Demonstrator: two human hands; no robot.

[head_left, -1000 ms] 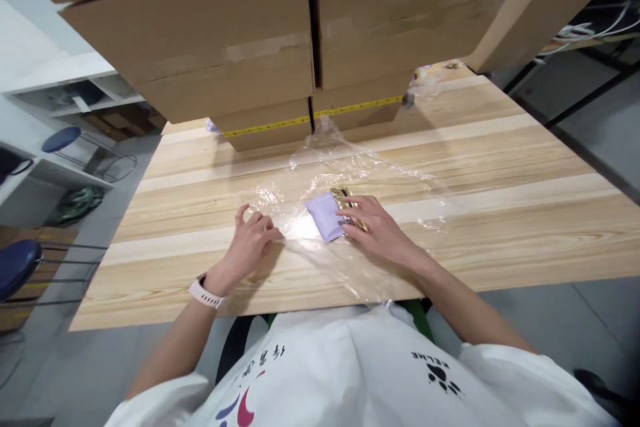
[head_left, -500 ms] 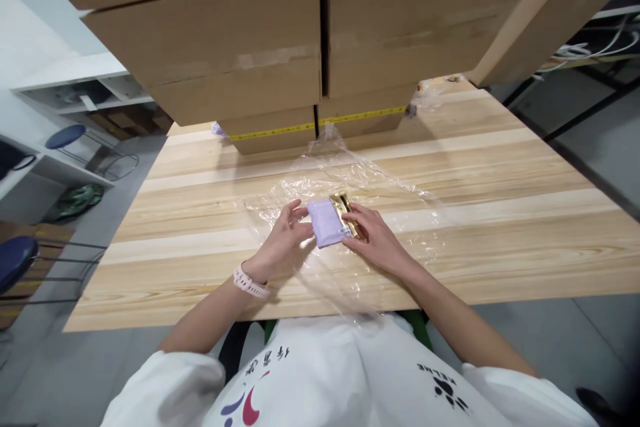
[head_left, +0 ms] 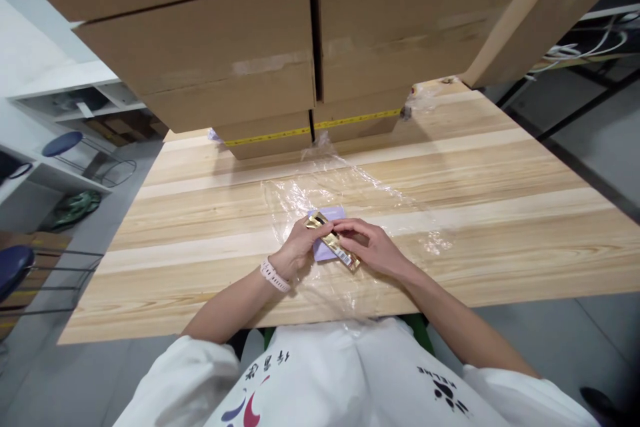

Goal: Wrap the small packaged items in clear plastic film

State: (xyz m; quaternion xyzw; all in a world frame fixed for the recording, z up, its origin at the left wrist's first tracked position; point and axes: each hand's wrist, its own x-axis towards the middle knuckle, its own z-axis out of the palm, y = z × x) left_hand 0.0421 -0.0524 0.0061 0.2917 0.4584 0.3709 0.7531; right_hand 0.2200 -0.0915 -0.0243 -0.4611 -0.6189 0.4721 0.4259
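Gold sachet [head_left: 333, 241] turned slantwise over the purple packet [head_left: 322, 253], and left hand [head_left: 298, 240] brought in to it, since half a second ago

The sachet's upper end is held under the left thumb, the other left fingers being mostly hidden; its side is touched by the half-curled right hand [head_left: 372, 247], though whether it is gripped there cannot be told; the packet is partly covered beneath, over crumpled clear plastic [head_left: 293, 199] spread on the wooden table [head_left: 500, 227], with cardboard boxes [head_left: 210, 60] stacked beyond, crossed low down by yellow tape [head_left: 360, 121]
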